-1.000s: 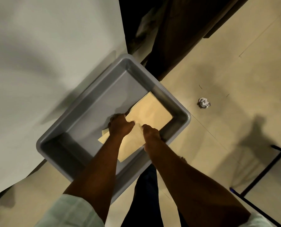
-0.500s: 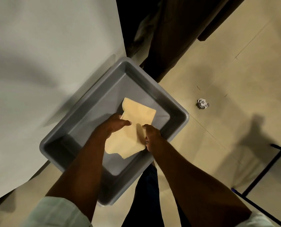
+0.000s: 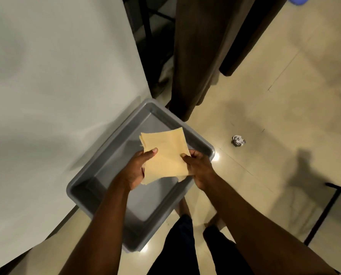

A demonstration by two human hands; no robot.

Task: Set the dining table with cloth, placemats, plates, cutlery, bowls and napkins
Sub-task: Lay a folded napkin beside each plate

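A person's left hand and right hand grip opposite edges of a small stack of pale yellow square napkins, thumbs on top, holding it above an open grey rectangular plastic tub. The tub sits on the glossy beige tiled floor beside the white cloth-covered tabletop, near a crumpled white paper ball

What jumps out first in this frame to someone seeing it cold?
Both hands, left hand and right hand, grip a stack of yellow napkins above a grey tub at centre. A white tablecloth fills the left; a crumpled paper ball lies on the floor, right.
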